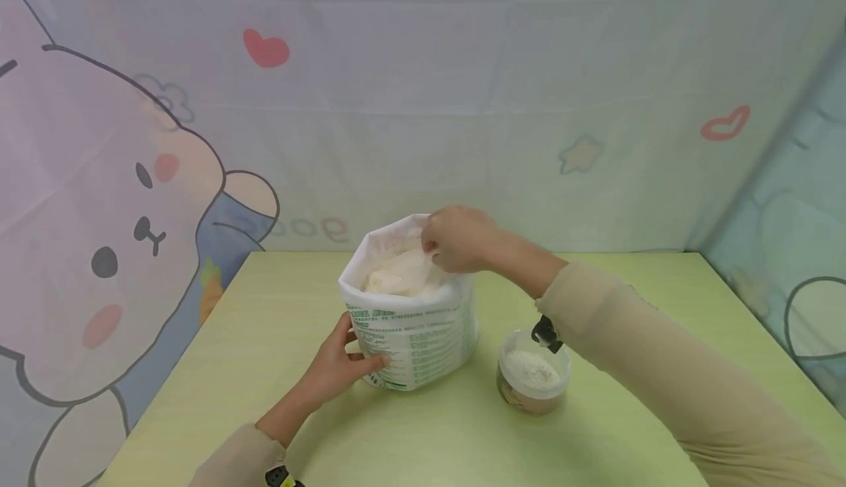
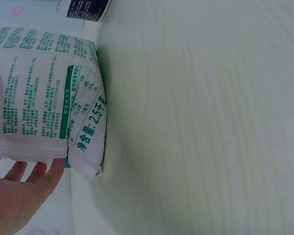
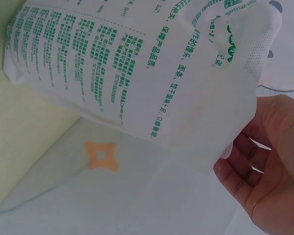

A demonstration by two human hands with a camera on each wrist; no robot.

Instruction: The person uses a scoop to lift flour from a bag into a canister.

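Observation:
A white flour bag [image 1: 423, 347] with green print stands on the table, its mouth folded open and pale flour [image 1: 399, 272] visible inside. My left hand [image 1: 340, 369] grips the bag's lower left side, thumb across the front and fingers behind. In the left wrist view, fingers [image 2: 49, 177] lie along the bag's underside. At the top right rim, my right hand [image 1: 459, 239] has curled fingers and pinches the bag's edge; the right wrist view shows its fingertips [image 3: 219, 169] right at that rim. The thumb is hidden there.
To the right of the bag, under my right forearm, stands a small clear tub [image 1: 534, 391] with white powder [image 1: 531, 369] in it. A light green table [image 1: 621, 281] carries both. Behind it hangs a printed cloth [image 1: 410, 68] with cartoon figures.

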